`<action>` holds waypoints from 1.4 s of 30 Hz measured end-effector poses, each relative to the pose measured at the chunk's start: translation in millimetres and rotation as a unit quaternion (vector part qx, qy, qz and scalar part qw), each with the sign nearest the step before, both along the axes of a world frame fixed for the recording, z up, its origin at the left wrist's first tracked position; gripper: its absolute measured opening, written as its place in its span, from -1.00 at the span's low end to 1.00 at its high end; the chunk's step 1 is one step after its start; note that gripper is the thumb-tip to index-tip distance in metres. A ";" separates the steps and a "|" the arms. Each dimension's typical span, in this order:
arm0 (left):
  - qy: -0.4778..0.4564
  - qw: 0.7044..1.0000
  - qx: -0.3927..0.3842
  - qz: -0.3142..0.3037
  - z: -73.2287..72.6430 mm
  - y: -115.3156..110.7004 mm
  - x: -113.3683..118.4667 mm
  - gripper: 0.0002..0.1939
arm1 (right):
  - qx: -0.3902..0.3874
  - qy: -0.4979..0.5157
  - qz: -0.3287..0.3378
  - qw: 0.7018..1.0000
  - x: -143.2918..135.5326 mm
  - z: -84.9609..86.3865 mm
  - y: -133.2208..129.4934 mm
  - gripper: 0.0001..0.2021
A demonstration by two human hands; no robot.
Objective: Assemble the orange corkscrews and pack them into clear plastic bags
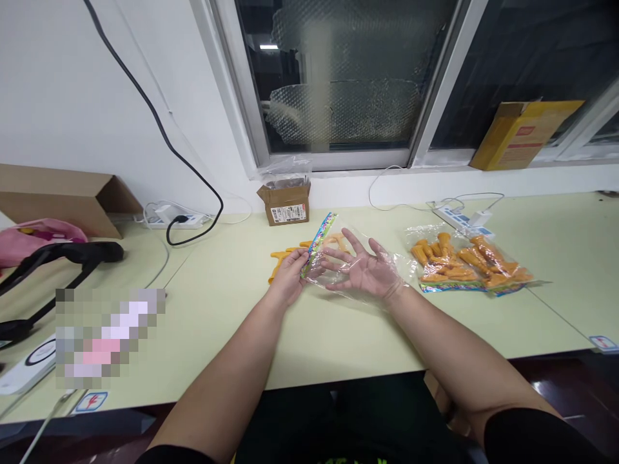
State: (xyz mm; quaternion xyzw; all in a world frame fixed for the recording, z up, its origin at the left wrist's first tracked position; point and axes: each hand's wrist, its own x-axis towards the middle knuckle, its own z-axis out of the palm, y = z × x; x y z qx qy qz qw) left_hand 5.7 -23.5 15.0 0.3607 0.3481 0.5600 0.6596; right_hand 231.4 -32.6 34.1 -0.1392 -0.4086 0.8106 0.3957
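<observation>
A clear plastic bag (pixel 344 274) with a colourful printed strip along its top is stretched above the table. My left hand (pixel 289 274) pinches the bag at that strip. My right hand (pixel 366 265), fingers spread and palm showing, is at the bag; whether it is inside or just against the film I cannot tell. Orange plastic pieces (pixel 278 261) lie on the table behind the bag and my left hand, partly hidden. To the right, similar clear bags filled with orange plastic pieces (pixel 443 256) rest on the table.
Against the wall stands a small cardboard box (pixel 286 205). Power strips (pixel 186 221) with cables lie along the back. At left are a larger carton (pixel 58 193), a pink item (pixel 41 238) and a black strap-like frame (pixel 55 254). A yellow carton (pixel 525 135) leans on the windowsill.
</observation>
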 end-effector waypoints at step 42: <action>-0.211 0.977 -0.017 0.040 26.3 5.5 -23.7 -0.57 | 0.051 -0.073 -0.150 0.985 47.8 5.1 23.4 -0.57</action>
